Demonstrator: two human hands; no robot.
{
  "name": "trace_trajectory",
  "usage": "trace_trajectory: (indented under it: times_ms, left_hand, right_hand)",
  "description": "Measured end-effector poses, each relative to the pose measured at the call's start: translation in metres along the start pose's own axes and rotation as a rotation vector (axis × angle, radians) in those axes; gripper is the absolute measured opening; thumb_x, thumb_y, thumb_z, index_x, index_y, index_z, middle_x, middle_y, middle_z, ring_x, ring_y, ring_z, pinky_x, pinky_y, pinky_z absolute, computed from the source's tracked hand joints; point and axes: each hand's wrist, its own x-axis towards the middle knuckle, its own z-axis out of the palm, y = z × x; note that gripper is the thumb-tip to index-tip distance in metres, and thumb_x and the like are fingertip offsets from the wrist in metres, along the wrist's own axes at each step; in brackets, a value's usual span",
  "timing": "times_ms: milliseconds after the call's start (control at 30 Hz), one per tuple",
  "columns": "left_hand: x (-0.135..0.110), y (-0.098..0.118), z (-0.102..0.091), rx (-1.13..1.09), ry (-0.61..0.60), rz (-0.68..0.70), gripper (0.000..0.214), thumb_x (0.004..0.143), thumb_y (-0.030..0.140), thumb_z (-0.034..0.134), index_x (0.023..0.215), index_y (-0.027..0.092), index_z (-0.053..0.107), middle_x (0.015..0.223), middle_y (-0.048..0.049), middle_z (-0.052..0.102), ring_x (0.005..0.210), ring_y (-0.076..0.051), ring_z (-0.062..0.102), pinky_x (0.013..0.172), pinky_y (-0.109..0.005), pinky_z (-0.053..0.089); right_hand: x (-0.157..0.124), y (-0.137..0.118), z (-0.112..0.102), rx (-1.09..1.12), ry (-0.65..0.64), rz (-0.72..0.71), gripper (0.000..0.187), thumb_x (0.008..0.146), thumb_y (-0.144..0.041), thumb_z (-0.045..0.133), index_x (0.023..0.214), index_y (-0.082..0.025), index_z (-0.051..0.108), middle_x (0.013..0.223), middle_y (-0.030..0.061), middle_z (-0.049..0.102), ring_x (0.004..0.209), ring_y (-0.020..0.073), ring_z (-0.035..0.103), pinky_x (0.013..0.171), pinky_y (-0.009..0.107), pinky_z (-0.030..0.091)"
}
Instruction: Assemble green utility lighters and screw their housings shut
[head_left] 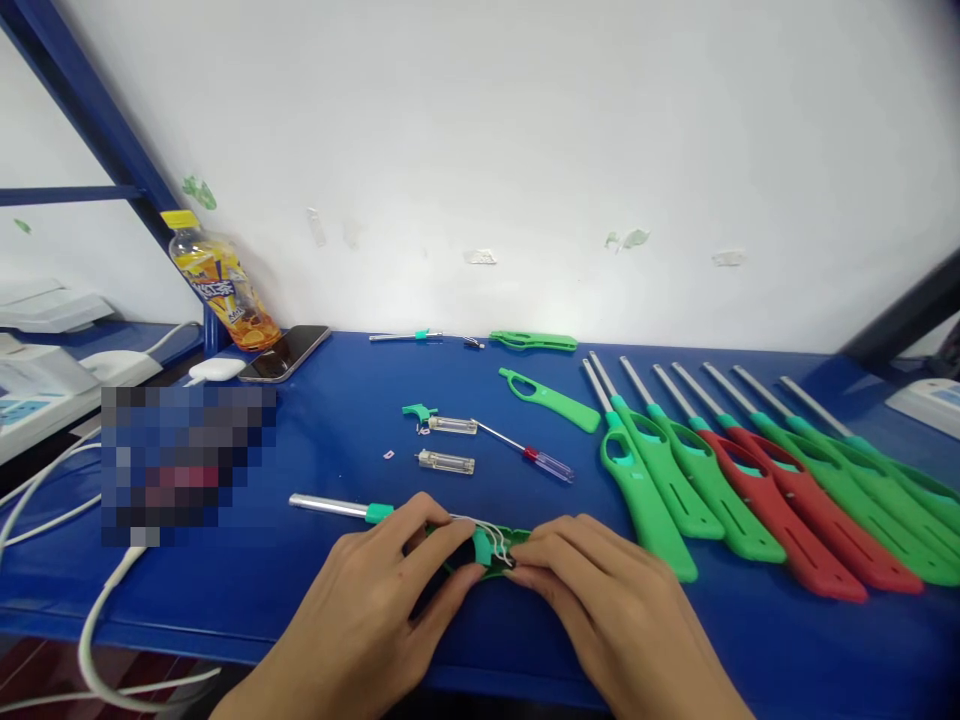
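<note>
An opened green stick lighter casing (517,537) lies close to the table's front edge, between my hands. Its silver tube (326,505) points left from a teal collar (379,513). My left hand (390,580) is closed around the casing, thumb and index finger pinching at the teal trigger (482,547). Thin white wires (499,545) loop over the casing. My right hand (600,590) is closed at the casing's right part, fingertips pressed together beside the wires and a small dark part. My fingers hide much of the casing, and whatever the right fingertips pinch is unclear.
Beyond my hands lie a screwdriver (551,464), a clear fuel tank (448,463), a loose teal trigger (420,412) and a green half-shell (551,400). Several green and red lighters (649,510) line the right. A bottle (225,285), phone (286,354) and white cable (94,620) occupy the left.
</note>
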Motion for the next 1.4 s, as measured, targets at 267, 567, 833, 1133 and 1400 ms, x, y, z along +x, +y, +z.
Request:
trace_trajectory:
  times_ms: [267, 567, 833, 1133, 1400]
  left_hand:
    - [0.0008, 0.0004, -0.0001, 0.019, 0.003, 0.001, 0.019, 0.111, 0.025, 0.055, 0.127, 0.025, 0.064, 0.106, -0.0028, 0.067, 0.080, -0.018, 0.071, 0.068, -0.032, 0.061]
    - [0.0001, 0.0005, 0.0000, 0.009, 0.001, 0.007, 0.017, 0.110, 0.024, 0.055, 0.124, 0.025, 0.065, 0.106, -0.0032, 0.068, 0.080, -0.019, 0.073, 0.068, -0.033, 0.063]
    - [0.0013, 0.0017, -0.0008, 0.046, 0.021, 0.024, 0.018, 0.112, 0.025, 0.052, 0.124, 0.023, 0.064, 0.104, -0.0043, 0.068, 0.078, -0.019, 0.072, 0.065, -0.033, 0.063]
    - [-0.0028, -0.0014, 0.0007, 0.025, 0.008, 0.000, 0.019, 0.112, 0.033, 0.055, 0.126, 0.027, 0.065, 0.103, -0.0018, 0.069, 0.078, -0.019, 0.072, 0.066, -0.032, 0.062]
    - [-0.0004, -0.0020, 0.0010, 0.025, 0.024, 0.021, 0.018, 0.112, 0.031, 0.052, 0.121, 0.025, 0.066, 0.101, -0.0023, 0.068, 0.075, -0.018, 0.071, 0.065, -0.031, 0.060]
  right_hand:
    - [0.0001, -0.0006, -0.0028, 0.015, 0.003, 0.014, 0.024, 0.113, -0.028, 0.048, 0.099, -0.026, 0.067, 0.089, -0.0016, 0.071, 0.076, 0.0183, 0.066, 0.072, 0.031, 0.052]
    - [0.0024, 0.0009, -0.0016, 0.074, 0.004, 0.067, 0.029, 0.113, -0.039, 0.050, 0.095, -0.027, 0.069, 0.089, -0.0035, 0.073, 0.076, 0.0163, 0.069, 0.074, 0.029, 0.054]
    - [-0.0003, -0.0008, 0.0000, 0.007, 0.035, 0.040, 0.029, 0.113, -0.035, 0.049, 0.096, -0.025, 0.070, 0.087, -0.0008, 0.073, 0.075, 0.0180, 0.070, 0.073, 0.031, 0.055]
    - [0.0011, -0.0034, -0.0025, -0.056, 0.100, 0.041, 0.030, 0.114, -0.037, 0.046, 0.096, -0.026, 0.067, 0.085, -0.0028, 0.074, 0.068, 0.0148, 0.069, 0.064, 0.027, 0.052]
    - [-0.0012, -0.0022, -0.0053, -0.058, 0.044, 0.017, 0.031, 0.113, -0.034, 0.049, 0.093, -0.025, 0.070, 0.082, -0.0016, 0.073, 0.069, 0.0169, 0.070, 0.066, 0.028, 0.052]
